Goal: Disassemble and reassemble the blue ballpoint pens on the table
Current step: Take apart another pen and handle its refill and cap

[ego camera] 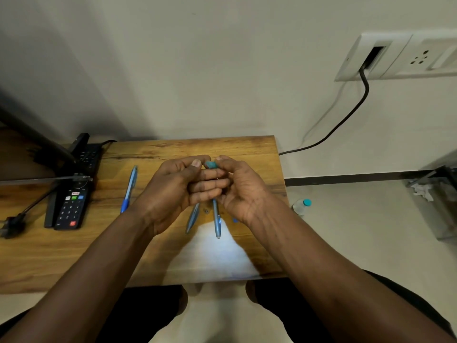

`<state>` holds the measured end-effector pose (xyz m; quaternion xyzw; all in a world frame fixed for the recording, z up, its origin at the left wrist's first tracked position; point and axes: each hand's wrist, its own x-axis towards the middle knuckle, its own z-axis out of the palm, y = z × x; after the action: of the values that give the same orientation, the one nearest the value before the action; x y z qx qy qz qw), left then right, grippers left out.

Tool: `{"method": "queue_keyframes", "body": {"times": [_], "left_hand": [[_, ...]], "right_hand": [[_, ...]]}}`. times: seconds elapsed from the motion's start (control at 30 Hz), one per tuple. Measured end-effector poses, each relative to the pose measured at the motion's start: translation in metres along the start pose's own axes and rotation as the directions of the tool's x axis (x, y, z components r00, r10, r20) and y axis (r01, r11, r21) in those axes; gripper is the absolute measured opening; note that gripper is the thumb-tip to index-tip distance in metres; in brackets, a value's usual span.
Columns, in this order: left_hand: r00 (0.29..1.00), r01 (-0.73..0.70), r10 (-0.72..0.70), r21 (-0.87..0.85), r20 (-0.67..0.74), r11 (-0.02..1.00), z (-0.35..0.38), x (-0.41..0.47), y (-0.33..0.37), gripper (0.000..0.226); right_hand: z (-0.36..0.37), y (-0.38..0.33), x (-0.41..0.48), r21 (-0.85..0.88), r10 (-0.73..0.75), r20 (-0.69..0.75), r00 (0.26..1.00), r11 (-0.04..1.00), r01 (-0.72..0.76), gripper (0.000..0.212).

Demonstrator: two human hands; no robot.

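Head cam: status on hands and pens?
Left hand and right hand both pinch a blue pen part. One pen lies left; two pens beneath hands. Nothing blocking.

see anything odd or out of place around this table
Mostly loose pen bits: a tiny dark part lies beside a pen body on the table, and a small blue piece sits by the right hand. A small bottle sits on the floor beside it.

At left we see a black remote [70,206] with coloured buttons, a second remote [88,157] beyond it. A black cable [346,120] hangs from the white socket plate [395,58] on the far wall [222,70]; right, a teal-capped bottle [301,206] stands on the floor [358,219].
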<state>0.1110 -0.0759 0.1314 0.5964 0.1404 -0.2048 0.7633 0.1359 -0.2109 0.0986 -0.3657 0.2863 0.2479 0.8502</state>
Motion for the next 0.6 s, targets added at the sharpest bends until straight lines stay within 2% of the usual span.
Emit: {"method": "queue_keyframes", "body": {"times": [0.2, 0.3, 0.37, 0.6], "left_hand": [[1.000, 0.012, -0.013, -0.058, -0.008, 0.998, -0.002, 0.003, 0.000, 0.035], [0.996, -0.058, 0.058, 0.000, -0.062, 0.998, -0.008, 0.004, -0.005, 0.047], [0.990, -0.121, 0.122, 0.017, -0.076, 0.993, -0.010, 0.003, -0.009, 0.048], [0.986, -0.163, 0.163, -0.023, -0.032, 0.986, -0.016, -0.008, -0.010, 0.039]], "right_hand": [[0.002, -0.008, -0.005, -0.064, -0.027, -0.039, 0.999, 0.998, 0.025, 0.027], [-0.006, -0.019, -0.007, -0.136, -0.128, -0.112, 0.986, 0.984, 0.112, 0.008], [-0.013, -0.028, -0.009, -0.195, -0.168, -0.145, 0.975, 0.971, 0.138, 0.007], [-0.036, -0.032, -0.012, -0.420, -0.138, -0.202, 0.970, 0.907, 0.041, 0.005]]}}
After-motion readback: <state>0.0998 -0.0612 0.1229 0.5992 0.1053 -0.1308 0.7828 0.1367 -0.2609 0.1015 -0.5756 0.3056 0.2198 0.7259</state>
